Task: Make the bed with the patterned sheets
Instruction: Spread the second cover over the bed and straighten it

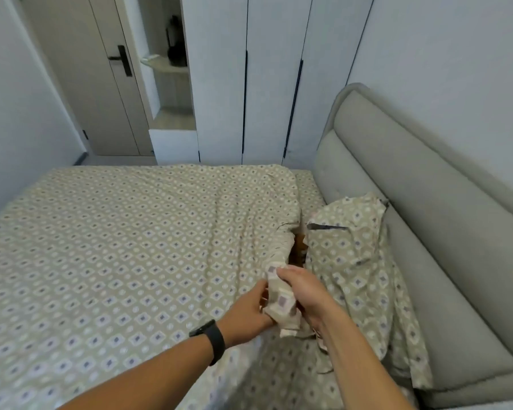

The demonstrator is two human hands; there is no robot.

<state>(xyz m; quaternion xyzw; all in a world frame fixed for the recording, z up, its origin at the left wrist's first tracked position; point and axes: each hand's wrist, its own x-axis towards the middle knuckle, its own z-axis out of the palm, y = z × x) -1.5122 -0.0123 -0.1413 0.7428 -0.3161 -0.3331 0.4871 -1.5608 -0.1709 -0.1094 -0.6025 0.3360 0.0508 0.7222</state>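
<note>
Gripping bunched patterned sheet | left hand, right hand fingers clenched round it

The quilt lies spread on the bed. The pillow leans on the headboard to its right. The wardrobe stands behind, the door left of it.

The left hand's fingertips vanish behind the bunched patterned duvet. In the gap between duvet edge and pillow, something orange-brown shows, too little to identify. Dark objects on the shelf are too small to tell. Both forearms and the headboard run off the frame.
</note>
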